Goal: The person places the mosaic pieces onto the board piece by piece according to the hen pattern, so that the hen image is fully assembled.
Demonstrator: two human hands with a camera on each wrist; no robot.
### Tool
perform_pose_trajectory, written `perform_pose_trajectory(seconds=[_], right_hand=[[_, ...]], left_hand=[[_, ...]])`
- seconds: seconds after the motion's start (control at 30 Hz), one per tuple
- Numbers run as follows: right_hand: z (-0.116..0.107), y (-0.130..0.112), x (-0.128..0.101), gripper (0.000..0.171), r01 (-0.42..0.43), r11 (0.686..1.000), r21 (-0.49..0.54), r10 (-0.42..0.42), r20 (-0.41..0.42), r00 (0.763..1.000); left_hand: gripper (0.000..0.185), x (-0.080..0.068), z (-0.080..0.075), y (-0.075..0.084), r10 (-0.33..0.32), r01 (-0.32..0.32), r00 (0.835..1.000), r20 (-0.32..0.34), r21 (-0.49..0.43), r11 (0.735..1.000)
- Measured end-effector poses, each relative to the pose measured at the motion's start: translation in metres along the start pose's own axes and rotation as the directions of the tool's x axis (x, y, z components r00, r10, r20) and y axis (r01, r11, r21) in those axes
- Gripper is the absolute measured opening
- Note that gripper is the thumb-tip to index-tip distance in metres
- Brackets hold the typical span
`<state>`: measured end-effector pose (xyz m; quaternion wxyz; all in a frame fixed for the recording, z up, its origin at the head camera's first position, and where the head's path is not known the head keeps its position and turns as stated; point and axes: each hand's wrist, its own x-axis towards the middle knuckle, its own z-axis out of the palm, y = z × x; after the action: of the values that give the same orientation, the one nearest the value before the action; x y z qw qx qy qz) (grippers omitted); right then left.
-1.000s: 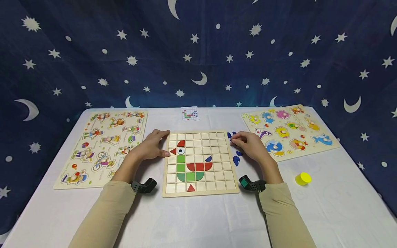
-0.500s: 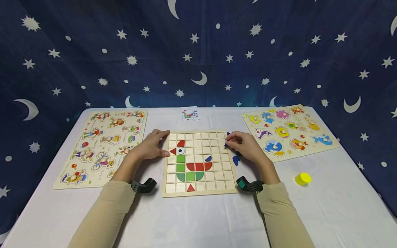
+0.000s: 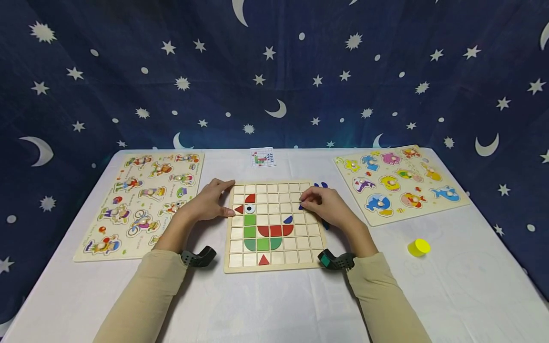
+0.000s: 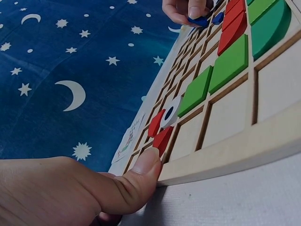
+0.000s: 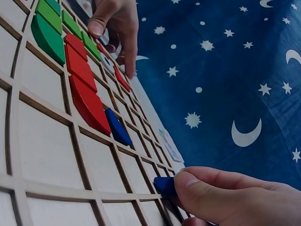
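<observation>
A wooden grid board lies on the table, with red, green and white eye pieces set in its squares like a bird. My left hand rests at its far left corner, thumb on the left edge beside a red triangle, fingers stretched along the side. My right hand pinches a blue quarter-round piece between thumb and fingers, above the board's right columns. Another blue piece sits in a square above the red row. A red triangle lies in the bottom row.
More blue pieces lie beyond the board's right edge, partly hidden by my right hand. A pattern card lies behind the board. Picture puzzle boards stand left and right. A yellow cylinder is at the right.
My right hand has moved left from the loose blue pieces beside the board to over its right columns, bringing a blue piece along. My left hand has stayed in place.
</observation>
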<state>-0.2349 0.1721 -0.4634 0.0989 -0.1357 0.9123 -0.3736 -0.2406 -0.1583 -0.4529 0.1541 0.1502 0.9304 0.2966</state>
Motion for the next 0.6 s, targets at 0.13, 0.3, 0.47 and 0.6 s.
perform_pose_trajectory(seconds=[0.13, 0.3, 0.47, 0.6], right_hand=[[0.0020, -0.0006, 0.0003, 0.008, 0.004, 1.000, -0.031, -0.004, 0.007, 1.000], [0.0038, -0.0023, 0.0010, 0.008, 0.015, 0.998, -0.056, -0.015, 0.009, 1.000], [0.0048, -0.0038, 0.0012, 0.010, 0.034, 0.997, -0.075, -0.033, 0.009, 0.999], [0.0053, -0.0033, 0.0010, 0.011, 0.041, 0.995, -0.088, -0.040, 0.009, 0.999]], left_hand=[[0.092, -0.0008, -0.0002, 0.0006, -0.002, 0.002, 1.000, 0.001, 0.002, 1.000], [0.090, -0.0020, -0.0012, 0.0014, -0.006, 0.006, 1.000, 0.000, 0.002, 1.000], [0.089, -0.0027, -0.0012, 0.0012, 0.001, -0.001, 1.000, -0.007, 0.007, 1.000], [0.089, -0.0026, -0.0010, 0.0011, 0.003, -0.003, 1.000, -0.005, 0.007, 1.000]])
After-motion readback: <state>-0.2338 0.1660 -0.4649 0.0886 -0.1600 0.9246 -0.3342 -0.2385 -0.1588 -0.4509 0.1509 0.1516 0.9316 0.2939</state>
